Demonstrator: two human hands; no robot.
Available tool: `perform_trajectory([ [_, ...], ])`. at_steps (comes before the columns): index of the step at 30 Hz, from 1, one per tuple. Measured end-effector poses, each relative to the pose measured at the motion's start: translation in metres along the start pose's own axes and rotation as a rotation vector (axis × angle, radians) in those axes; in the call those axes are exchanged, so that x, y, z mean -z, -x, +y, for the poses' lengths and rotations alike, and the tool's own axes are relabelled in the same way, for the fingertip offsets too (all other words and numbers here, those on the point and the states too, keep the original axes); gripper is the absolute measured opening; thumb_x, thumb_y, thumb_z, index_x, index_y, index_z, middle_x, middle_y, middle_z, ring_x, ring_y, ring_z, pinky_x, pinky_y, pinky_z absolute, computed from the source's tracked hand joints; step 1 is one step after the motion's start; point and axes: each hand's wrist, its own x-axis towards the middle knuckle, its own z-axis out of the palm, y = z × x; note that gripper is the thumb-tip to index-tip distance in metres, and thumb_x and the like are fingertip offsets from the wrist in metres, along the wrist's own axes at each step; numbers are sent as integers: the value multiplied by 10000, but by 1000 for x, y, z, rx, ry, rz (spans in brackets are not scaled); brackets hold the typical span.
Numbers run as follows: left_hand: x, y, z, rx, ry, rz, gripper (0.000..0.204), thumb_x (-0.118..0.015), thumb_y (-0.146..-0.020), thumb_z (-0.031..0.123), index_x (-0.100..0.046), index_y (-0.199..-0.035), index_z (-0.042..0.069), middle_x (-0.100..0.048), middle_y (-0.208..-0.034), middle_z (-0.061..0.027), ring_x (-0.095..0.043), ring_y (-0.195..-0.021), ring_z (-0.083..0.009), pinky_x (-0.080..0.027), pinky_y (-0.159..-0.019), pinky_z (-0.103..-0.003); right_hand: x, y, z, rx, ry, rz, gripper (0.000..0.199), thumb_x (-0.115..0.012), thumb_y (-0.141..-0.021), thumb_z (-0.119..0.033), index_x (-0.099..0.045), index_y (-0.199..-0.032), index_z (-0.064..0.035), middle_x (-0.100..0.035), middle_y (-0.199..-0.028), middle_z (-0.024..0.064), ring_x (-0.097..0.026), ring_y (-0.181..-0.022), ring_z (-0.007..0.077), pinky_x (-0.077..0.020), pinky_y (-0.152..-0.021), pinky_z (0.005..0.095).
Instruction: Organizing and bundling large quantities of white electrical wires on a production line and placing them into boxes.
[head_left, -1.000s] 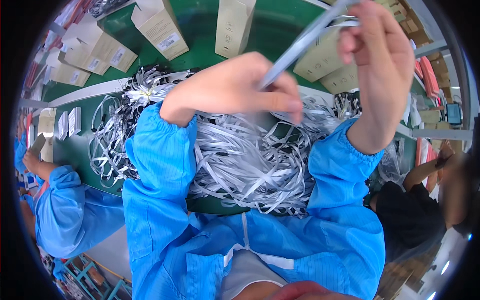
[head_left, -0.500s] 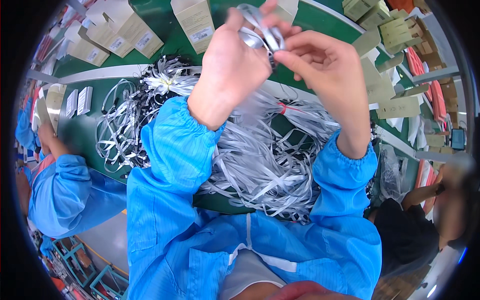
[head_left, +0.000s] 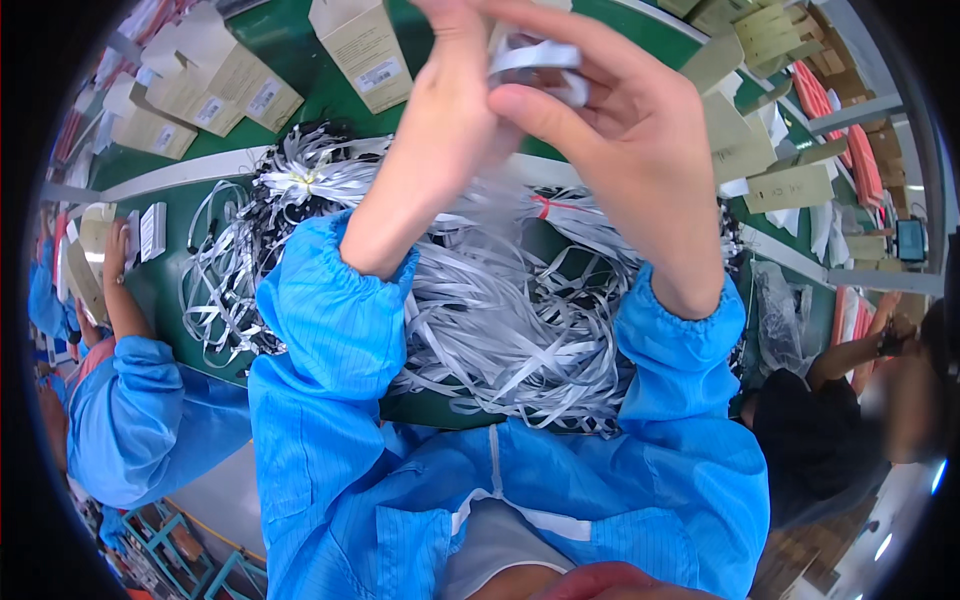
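Near the top of the view, my right hand point(head_left: 640, 125) curls its fingers and thumb around a coiled grey lanyard strap point(head_left: 537, 60), which is partly smeared by motion. Close beside it is my left hand point(head_left: 450, 115), seen edge-on; its fingertips run out at the upper edge and hide behind the right fingers. Whether the left fingers grip the strap cannot be seen. Below both hands, a large loose heap of grey lanyard straps point(head_left: 510, 330) lies on the green table, between my forearms. A red tie point(head_left: 545, 205) binds one bundle at the heap's far side.
Open beige cartons point(head_left: 362, 60) stand along the far side, behind a white rail point(head_left: 150, 180). More straps with black ends point(head_left: 215, 290) lie left. Co-workers sit left, in a blue sleeve point(head_left: 150, 400), and right. A clear plastic bag point(head_left: 780, 315) lies right.
The strap, looped around my left fingers before, now sits coiled within my right hand. My left hand has turned edge-on and both hands have risen slightly. The left co-worker's hand has reached toward the small white boxes.
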Motion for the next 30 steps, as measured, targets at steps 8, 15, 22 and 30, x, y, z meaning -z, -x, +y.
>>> perform_trajectory([
  [8, 45, -29, -39, 41, 687, -618, 972, -127, -954, 799, -469, -1405, 9, -707, -959, -145, -648, -709, -184, -506, -670, -286, 21, 5, -8, 108, 398, -1, 196, -696, -852, 87, -767, -1025, 27, -757, -972, 95, -708, -873, 153, -561, -781, 245],
  [15, 0, -4, -13, -164, 22, -181, 1025, -28, -921, 820, -467, -1396, 25, -701, -1141, -196, -673, -1011, -247, -505, -933, -369, 117, 18, -44, 426, 654, 506, 204, -691, -836, 91, -776, -1011, 27, -757, -948, 122, -719, -864, 172, -576, -787, 271],
  [22, -11, -10, -25, -150, -98, -401, 714, -302, -1033, 620, -431, -1391, 17, -684, -1151, -186, -617, -1121, -252, -463, -1017, -383, 198, -8, -13, 443, 699, 805, 246, -721, -864, 86, -708, -1109, 68, -734, -975, 99, -690, -867, 128, -552, -790, 230],
  [30, -133, -69, -87, -713, -286, 14, 1199, -918, -694, 339, -117, -1529, 21, -512, -1345, -299, -563, -1216, -415, -475, -1022, -464, 222, -39, 20, 376, 241, 632, 141, -722, -858, 78, -735, -998, 80, -735, -916, 73, -681, -855, 111, -546, -764, 227],
])
